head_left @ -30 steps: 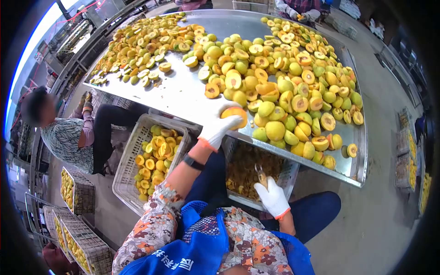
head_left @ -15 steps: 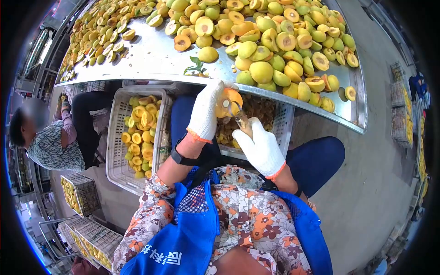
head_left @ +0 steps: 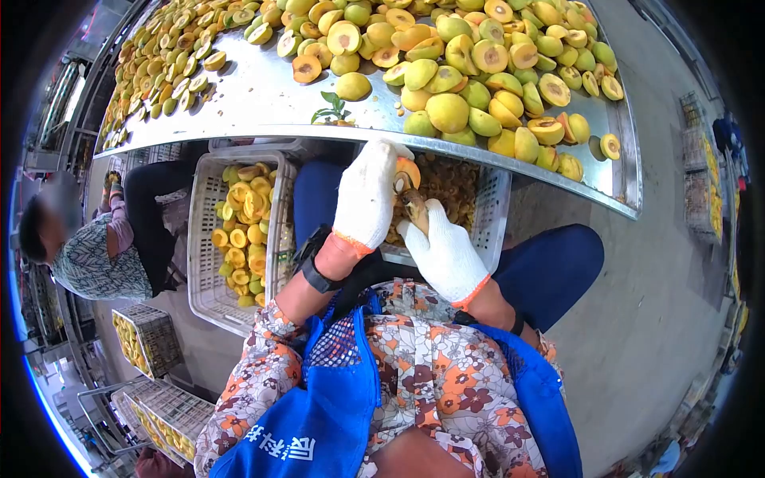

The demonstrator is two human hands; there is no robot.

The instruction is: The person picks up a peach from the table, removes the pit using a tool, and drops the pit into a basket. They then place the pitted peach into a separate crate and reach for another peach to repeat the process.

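My left hand point(head_left: 366, 195), in a white glove, is closed around an orange-yellow fruit half point(head_left: 407, 171), mostly hidden behind the glove. My right hand point(head_left: 442, 251), also gloved, grips a small pitting tool point(head_left: 414, 205) whose tip is pushed into the fruit. Both hands are held over a white crate of pits and scraps point(head_left: 494, 207) between my knees, just below the edge of the steel table point(head_left: 263, 95).
Whole and halved yellow fruit point(head_left: 446, 111) are piled on the table. A white crate of pitted halves point(head_left: 239, 231) stands to my left. Another person point(head_left: 88, 247) sits at the left beside several more filled crates point(head_left: 135, 338).
A second ago my left hand picked a fruit off the table while my right hung low with the tool. Both hands have since come together over the scrap crate, tool in the fruit.
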